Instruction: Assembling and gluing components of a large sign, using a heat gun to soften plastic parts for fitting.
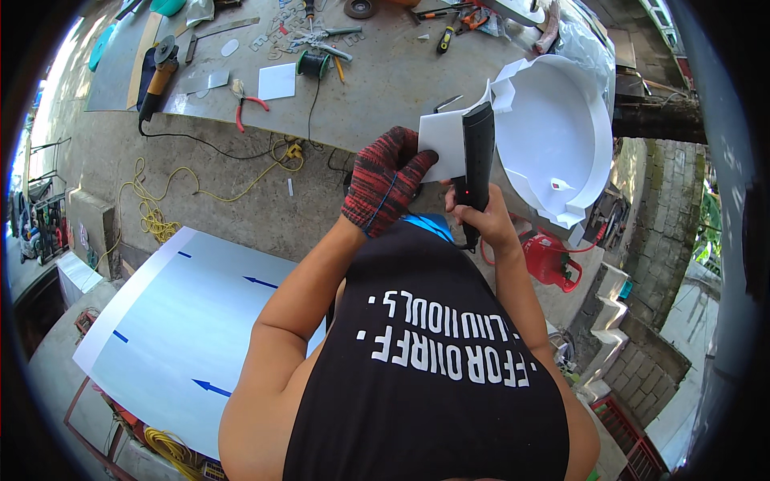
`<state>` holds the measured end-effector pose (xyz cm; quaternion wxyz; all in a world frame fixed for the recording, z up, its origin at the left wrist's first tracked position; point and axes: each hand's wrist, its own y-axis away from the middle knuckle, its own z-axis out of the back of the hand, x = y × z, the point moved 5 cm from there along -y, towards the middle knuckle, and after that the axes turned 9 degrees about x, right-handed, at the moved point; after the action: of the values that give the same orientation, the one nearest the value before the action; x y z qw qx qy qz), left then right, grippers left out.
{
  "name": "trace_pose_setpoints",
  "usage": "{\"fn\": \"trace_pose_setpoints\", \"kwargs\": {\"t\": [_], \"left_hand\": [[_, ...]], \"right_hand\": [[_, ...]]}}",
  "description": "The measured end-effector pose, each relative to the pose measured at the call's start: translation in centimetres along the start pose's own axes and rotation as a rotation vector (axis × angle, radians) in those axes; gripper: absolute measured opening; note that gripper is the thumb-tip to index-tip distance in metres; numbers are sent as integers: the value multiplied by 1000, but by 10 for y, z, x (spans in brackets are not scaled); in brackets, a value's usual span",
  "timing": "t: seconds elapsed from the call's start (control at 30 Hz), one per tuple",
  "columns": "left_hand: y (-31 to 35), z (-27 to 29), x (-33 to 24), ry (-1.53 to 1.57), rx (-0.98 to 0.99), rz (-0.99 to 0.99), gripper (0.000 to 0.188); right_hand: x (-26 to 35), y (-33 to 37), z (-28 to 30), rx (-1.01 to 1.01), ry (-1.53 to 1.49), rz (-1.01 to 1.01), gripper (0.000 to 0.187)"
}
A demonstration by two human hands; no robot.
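Left hand in red-and-black knit glove (385, 183), fingers closed, pinching flat white sheet (441, 138) at its near-left edge, just over near edge of grey worktable (377, 100). Bare right hand (491, 218) wrapped around long black handheld tool (479, 144) with small red light, against sheet's right side; can't tell if clamped. White rounded shallow shell (553, 132) just right of tool.

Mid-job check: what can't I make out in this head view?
All in the head view:
Gloved left hand: some fingers hidden behind the white piece.
Right hand: some fingers hidden behind the black tool.
Panel with blue arrows: right part covered by the left arm.
Teal round thing: cut off by the picture's top edge.
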<state>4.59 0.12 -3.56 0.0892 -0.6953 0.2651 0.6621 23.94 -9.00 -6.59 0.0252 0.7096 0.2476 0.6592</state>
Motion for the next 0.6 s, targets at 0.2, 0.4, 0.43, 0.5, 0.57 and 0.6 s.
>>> {"fn": "trace_pose_setpoints", "kwargs": {"t": [0.2, 0.4, 0.43, 0.5, 0.57, 0.6], "left_hand": [[-3, 0, 7, -7, -7, 17, 17], [-2, 11, 5, 28, -42, 52, 17], [-4, 13, 5, 67, -43, 57, 15], [-6, 12, 0, 50, -24, 55, 15], [-6, 9, 0, 32, -3, 54, 16], [-7, 7, 3, 47, -17, 85, 17]], "right_hand": [[-1, 1, 0, 24, -82, -19, 53], [-5, 7, 8, -9, -112, 40, 56], [-5, 10, 11, -26, -159, 26, 56], [-3, 12, 14, -42, -207, 11, 55], [0, 13, 14, -51, -111, -20, 53], [1, 13, 13, -52, -112, -19, 53]]}}
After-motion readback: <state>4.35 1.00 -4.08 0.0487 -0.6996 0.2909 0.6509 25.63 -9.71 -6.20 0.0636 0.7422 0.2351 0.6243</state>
